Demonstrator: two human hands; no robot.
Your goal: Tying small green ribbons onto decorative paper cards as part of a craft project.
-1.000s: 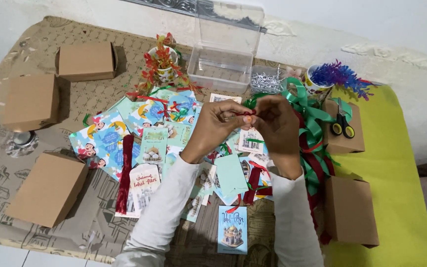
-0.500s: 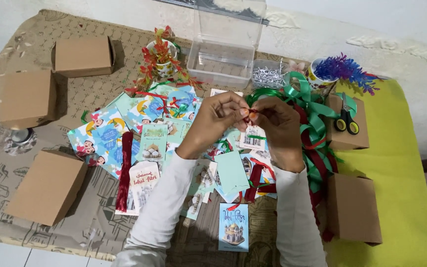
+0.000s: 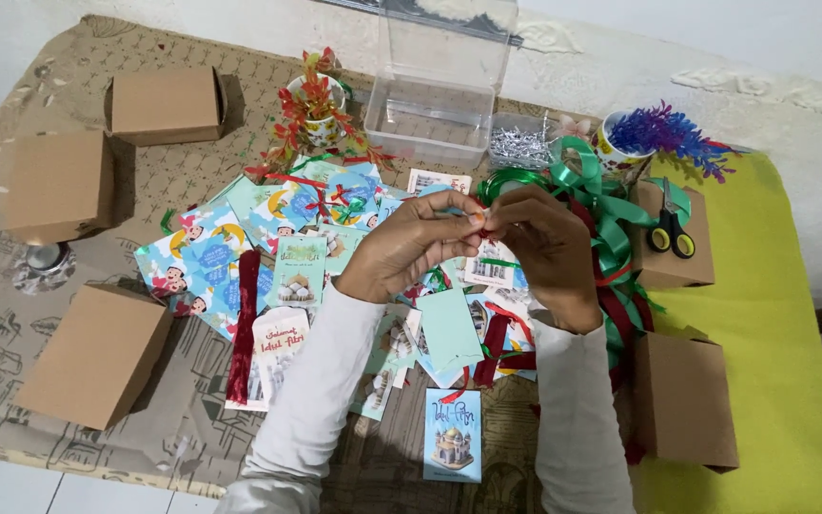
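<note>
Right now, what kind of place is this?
Probably a home craft table set up for gift packing. Printed gift tags and green ribbon litter a patterned tablecloth, with brown cardboard boxes around and scissors on one. Both hands, left hand and right hand, pinch a small red ribbon piece.

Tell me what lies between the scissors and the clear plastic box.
In the head view, between scissors and clear plastic box: silver shreds, green ribbon, a mug of blue sprigs.

I note five plain brown boxes [image 3: 97,352] ringing the bench [image 3: 773,381]; blue and teal tags [image 3: 453,435] lie scattered mid-bench.
</note>
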